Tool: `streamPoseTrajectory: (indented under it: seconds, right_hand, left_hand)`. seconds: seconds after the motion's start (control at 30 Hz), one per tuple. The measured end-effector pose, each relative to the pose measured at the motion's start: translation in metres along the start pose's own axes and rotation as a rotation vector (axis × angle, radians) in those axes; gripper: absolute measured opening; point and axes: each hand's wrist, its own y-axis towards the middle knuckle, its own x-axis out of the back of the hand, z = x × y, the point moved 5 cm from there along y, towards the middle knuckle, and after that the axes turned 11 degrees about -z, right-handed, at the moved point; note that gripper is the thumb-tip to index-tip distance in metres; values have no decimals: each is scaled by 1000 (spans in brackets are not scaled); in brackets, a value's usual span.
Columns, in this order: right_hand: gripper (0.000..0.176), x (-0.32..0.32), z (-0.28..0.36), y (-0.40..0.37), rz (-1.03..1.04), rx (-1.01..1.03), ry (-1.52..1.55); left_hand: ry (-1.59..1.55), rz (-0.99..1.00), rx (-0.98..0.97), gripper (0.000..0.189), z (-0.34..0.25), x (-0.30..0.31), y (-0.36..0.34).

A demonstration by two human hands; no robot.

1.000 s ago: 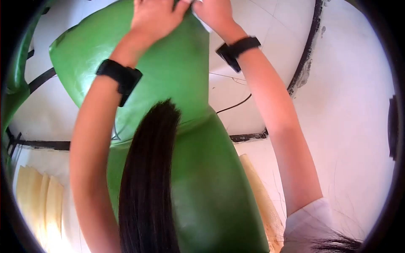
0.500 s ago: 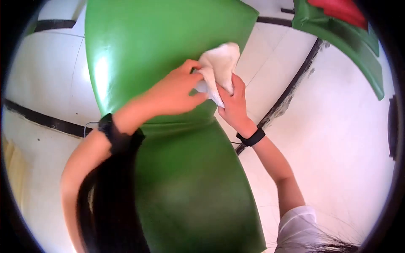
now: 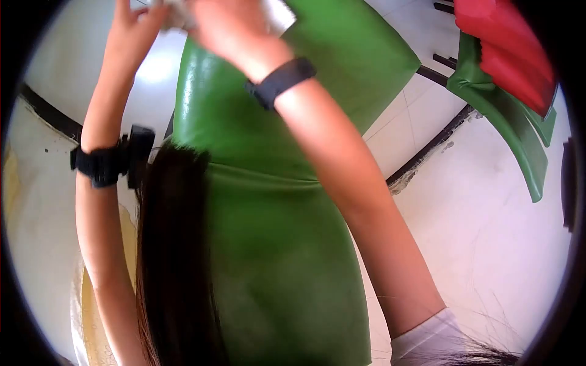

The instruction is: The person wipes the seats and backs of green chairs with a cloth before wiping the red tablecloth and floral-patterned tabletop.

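A white cloth (image 3: 281, 16) shows in pieces at the top edge, over the upper panel of a green, smooth-covered chair (image 3: 329, 73). My right hand (image 3: 229, 27) is blurred and closed on the cloth, its back toward me. At the upper left, my left hand (image 3: 135, 21) pinches the cloth's other end, beside the chair's left edge. The top of the frame cuts off some fingers of both hands. Each wrist wears a black band.
A second green chair (image 3: 513, 128) with a red cover (image 3: 506, 49) stands at the upper right. Long dark hair (image 3: 174, 262) hangs over the near chair's left side. Black strips (image 3: 427, 149) cross the pale tiled floor (image 3: 476, 244).
Both hands have moved up and left with the cloth, from the chair's right edge to its upper left. My right forearm now crosses the chair. The view has shifted slightly.
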Motion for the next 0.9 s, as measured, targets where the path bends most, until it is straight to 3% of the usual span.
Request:
streamPoseTrajectory:
  seconds: [0.03, 0.07, 0.1, 0.13, 0.17, 0.2, 0.3, 0.33, 0.37, 0.43, 0.53, 0.63, 0.67, 0.73, 0.8, 0.83, 0.87, 0.9]
  right_hand:
    - [22, 0, 18, -14, 43, 64, 36]
    - [14, 7, 34, -27, 77, 120, 24]
    - [7, 15, 50, -39, 110, 176, 12]
    - [7, 20, 60, -58, 61, 144, 122]
    - [8, 27, 69, -77, 11, 112, 231]
    - [11, 42, 75, -92, 126, 62, 340]
    - [23, 84, 83, -161, 308, 25, 488]
    - [28, 97, 84, -188, 412, 53, 481]
    - [33, 111, 83, -212, 514, 81, 473]
    - [36, 136, 72, -237, 576, 16, 500]
    - [34, 154, 54, -246, 603, 102, 408]
    - [32, 148, 39, -242, 420, 162, 400]
    - [30, 149, 35, -230, 313, 275, 325]
    - [32, 133, 5, -217, 537, -100, 293]
    - [35, 134, -31, -196, 416, -92, 97]
    - [38, 138, -56, -177, 190, 110, -89]
    - [41, 143, -85, -154, 91, 15, -171]
    - [44, 149, -108, -129, -9, -72, -253]
  left_hand:
    - [80, 51, -29, 44, 8, 4, -16]
    - [159, 103, -58, 43, 15, 10, -33]
    - [204, 288, 15, 46, 28, 18, -50]
    - [247, 409, 79, 47, 17, 26, -69]
    - [255, 484, 6, 48, 4, 35, -87]
    - [261, 562, -68, 51, -7, 39, -102]
    - [265, 1170, 123, 36, -30, 34, -130]
    - [15, 1187, -108, 39, -44, 26, -139]
    - [-3, 1206, -179, 40, -48, 22, -148]
    - [-231, 1246, 371, 42, -38, 11, -171]
    - [-21, 1121, -735, 43, -45, -22, -199]
    - [426, 1035, -786, 49, -81, -63, -209]
    - [435, 986, -904, 51, -84, -75, -205]
    - [436, 904, -1126, 55, -83, -109, -192]
    - [625, 787, -1191, 56, -111, -136, -156]
    - [624, 669, -1254, 58, -131, -145, -133]
    - [618, 545, -1311, 60, -153, -152, -109]
    - [604, 592, -1324, 64, -168, -159, -84]
